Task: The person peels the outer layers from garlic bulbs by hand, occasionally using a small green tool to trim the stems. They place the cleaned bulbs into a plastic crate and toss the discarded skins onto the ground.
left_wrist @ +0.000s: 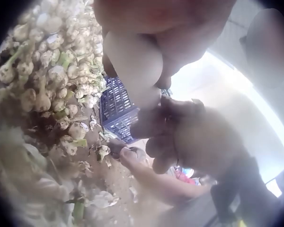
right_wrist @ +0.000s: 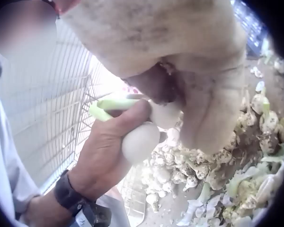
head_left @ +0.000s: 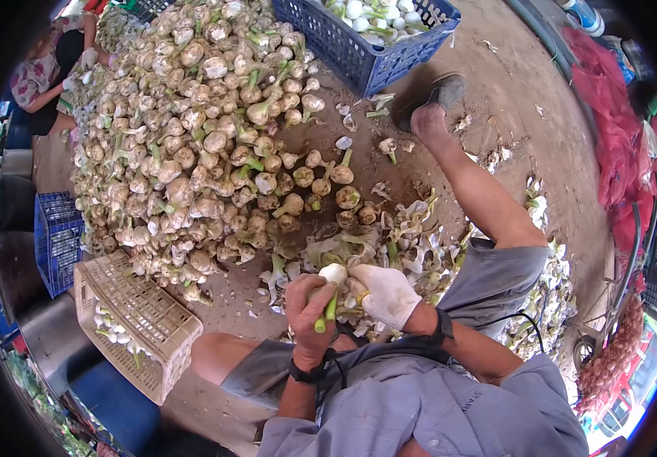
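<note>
My bare left hand (head_left: 309, 312) grips a peeled white garlic bulb (head_left: 333, 274) in front of my lap, its cut green stem (head_left: 331, 307) pointing down towards me. In the right wrist view, a white rounded garlic surface (right_wrist: 141, 143) shows below the left thumb, and another white part (right_wrist: 164, 113) lies up against the right hand. My right hand (head_left: 391, 295) wears a dirty white glove, with the thumb tip bare. Its fingers are curled and pinch at the bulb's far side. The glove partly hides that contact in the right wrist view.
A large heap of unpeeled garlic (head_left: 191, 137) spreads ahead, with peelings (head_left: 412, 228) near my legs. A blue crate (head_left: 366, 65) of peeled bulbs stands beyond my foot. A beige crate (head_left: 138, 320) lies at left, near a blue crate (head_left: 58, 240). Another person (head_left: 46, 68) sits at far left.
</note>
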The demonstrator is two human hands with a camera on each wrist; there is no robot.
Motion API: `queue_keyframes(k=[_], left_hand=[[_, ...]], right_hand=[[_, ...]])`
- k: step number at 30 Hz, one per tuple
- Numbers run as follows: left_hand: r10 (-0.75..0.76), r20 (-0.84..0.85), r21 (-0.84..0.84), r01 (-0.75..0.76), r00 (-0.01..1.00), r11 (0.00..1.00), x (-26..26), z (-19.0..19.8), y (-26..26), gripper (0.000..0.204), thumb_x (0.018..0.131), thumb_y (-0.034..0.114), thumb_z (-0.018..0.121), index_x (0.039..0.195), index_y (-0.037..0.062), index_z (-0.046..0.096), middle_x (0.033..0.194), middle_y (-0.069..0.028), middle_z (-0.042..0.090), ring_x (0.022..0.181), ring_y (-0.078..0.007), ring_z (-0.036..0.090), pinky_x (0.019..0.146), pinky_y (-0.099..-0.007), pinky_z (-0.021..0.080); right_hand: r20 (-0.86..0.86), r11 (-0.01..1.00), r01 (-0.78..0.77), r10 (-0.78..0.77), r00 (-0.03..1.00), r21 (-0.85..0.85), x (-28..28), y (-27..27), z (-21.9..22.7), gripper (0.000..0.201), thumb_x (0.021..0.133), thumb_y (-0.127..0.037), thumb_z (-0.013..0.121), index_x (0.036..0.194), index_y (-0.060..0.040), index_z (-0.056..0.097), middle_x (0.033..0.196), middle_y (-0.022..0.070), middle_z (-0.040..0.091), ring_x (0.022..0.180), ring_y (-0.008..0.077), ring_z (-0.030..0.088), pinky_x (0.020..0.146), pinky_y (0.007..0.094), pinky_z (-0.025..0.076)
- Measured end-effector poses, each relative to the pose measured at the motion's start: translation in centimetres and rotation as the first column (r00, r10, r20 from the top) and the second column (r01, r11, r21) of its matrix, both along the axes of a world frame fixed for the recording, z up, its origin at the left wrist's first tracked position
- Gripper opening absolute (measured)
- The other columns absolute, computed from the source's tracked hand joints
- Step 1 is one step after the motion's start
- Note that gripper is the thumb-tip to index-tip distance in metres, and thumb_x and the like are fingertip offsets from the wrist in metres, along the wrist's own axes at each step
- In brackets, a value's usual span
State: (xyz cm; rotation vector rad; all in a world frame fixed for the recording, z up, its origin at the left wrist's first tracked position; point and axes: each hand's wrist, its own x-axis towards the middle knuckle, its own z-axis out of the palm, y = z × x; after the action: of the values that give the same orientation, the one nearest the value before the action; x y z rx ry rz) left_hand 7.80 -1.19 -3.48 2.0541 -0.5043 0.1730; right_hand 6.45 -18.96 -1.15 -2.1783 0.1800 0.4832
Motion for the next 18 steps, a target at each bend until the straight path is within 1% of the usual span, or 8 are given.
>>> queue_keyframes(k=[4, 6, 8, 11, 12, 13, 17, 18], left_hand=[[-0.022, 0.015, 0.014, 0.021, 1.000, 1.000, -0.3, 0.1, 0.3, 0.033, 0.072, -0.009, 0.079, 0.101, 0.0038, 0.071, 0.105, -0.0117, 0.064, 0.098, -0.0268, 0.063, 0.085, -0.0348, 0.052], [0.074, -0.350, -0.267, -0.175, 0.934, 0.948, -1.1, 0.3, 0.3, 0.028, 0.077, -0.007, 0.077, 0.103, 0.0024, 0.070, 0.107, -0.0123, 0.065, 0.099, -0.0242, 0.063, 0.087, -0.0333, 0.052], [0.099, -0.380, -0.276, -0.215, 0.920, 0.937, -1.1, 0.8, 0.3, 0.027, 0.078, -0.006, 0.078, 0.103, 0.0029, 0.070, 0.108, -0.0119, 0.065, 0.099, -0.0239, 0.063, 0.087, -0.0329, 0.052], [0.111, -0.434, -0.284, -0.253, 0.894, 0.925, -1.4, 0.0, 0.1, 0.027, 0.080, -0.003, 0.078, 0.105, 0.0029, 0.070, 0.110, -0.0127, 0.067, 0.098, -0.0237, 0.064, 0.087, -0.0334, 0.052], [0.074, -0.435, -0.230, -0.190, 0.897, 0.954, -1.3, -0.4, -0.2, 0.027, 0.081, -0.003, 0.077, 0.107, 0.0033, 0.070, 0.110, -0.0130, 0.067, 0.098, -0.0237, 0.065, 0.086, -0.0335, 0.052], [0.037, -0.438, -0.174, -0.125, 0.898, 0.977, -1.3, -0.8, -0.4, 0.028, 0.082, -0.003, 0.076, 0.108, 0.0037, 0.071, 0.111, -0.0134, 0.068, 0.098, -0.0237, 0.066, 0.086, -0.0337, 0.053], [0.020, -0.725, -0.372, -0.416, 0.688, 0.830, -0.8, -0.6, -1.0, 0.036, 0.088, -0.002, 0.071, 0.124, 0.0005, 0.064, 0.114, -0.0108, 0.069, 0.104, -0.0180, 0.065, 0.089, -0.0305, 0.053], [0.017, -0.699, -0.386, -0.397, 0.715, 0.833, -0.7, -1.2, -0.6, 0.039, 0.090, -0.001, 0.069, 0.128, -0.0016, 0.061, 0.116, -0.0100, 0.070, 0.105, -0.0161, 0.065, 0.091, -0.0296, 0.053]], right_hand=[[-0.025, 0.981, -0.079, 0.075, 0.997, -0.176, 0.9, 0.1, -0.4, 0.018, 0.091, -0.021, 0.057, 0.090, -0.0042, 0.063, 0.080, 0.0210, 0.066, 0.082, 0.0426, 0.066, 0.070, 0.0505, 0.052], [0.126, 0.970, 0.195, -0.177, 0.976, -0.143, 1.7, -1.3, -4.3, 0.017, 0.090, -0.020, 0.057, 0.089, -0.0045, 0.065, 0.078, 0.0227, 0.066, 0.080, 0.0417, 0.067, 0.068, 0.0484, 0.053], [-0.153, 0.932, 0.286, -0.257, 0.954, 0.224, 1.8, -4.1, -5.9, 0.030, 0.090, -0.022, 0.062, 0.113, -0.0030, 0.063, 0.099, 0.0215, 0.070, 0.087, 0.0351, 0.071, 0.073, 0.0447, 0.057], [-0.482, 0.392, 0.459, -0.044, 0.875, 0.797, 0.6, -3.3, -3.8, 0.064, 0.090, -0.024, 0.073, 0.143, -0.0006, 0.046, 0.127, 0.0187, 0.062, 0.116, 0.0271, 0.062, 0.082, 0.0383, 0.058], [-0.314, 0.727, 0.185, 0.044, 0.948, 0.661, 0.8, -3.1, -3.1, 0.073, 0.087, -0.021, 0.077, 0.147, 0.0004, 0.041, 0.129, 0.0191, 0.059, 0.126, 0.0270, 0.055, 0.085, 0.0355, 0.059], [-0.314, 0.779, 0.141, 0.075, 0.946, 0.611, 0.4, -2.3, -3.5, 0.070, 0.086, -0.019, 0.078, 0.144, -0.0008, 0.044, 0.124, 0.0175, 0.061, 0.117, 0.0283, 0.061, 0.083, 0.0361, 0.061], [-0.564, 0.648, 0.529, -0.181, 0.805, 0.547, 4.7, -4.6, -1.7, 0.053, 0.088, -0.017, 0.076, 0.133, -0.0023, 0.052, 0.118, 0.0130, 0.063, 0.098, 0.0221, 0.069, 0.081, 0.0390, 0.063], [-0.478, 0.471, 0.567, -0.305, 0.824, 0.676, 6.5, -5.8, -1.9, 0.053, 0.088, -0.018, 0.076, 0.133, -0.0026, 0.051, 0.116, 0.0123, 0.063, 0.098, 0.0225, 0.069, 0.081, 0.0410, 0.063]])
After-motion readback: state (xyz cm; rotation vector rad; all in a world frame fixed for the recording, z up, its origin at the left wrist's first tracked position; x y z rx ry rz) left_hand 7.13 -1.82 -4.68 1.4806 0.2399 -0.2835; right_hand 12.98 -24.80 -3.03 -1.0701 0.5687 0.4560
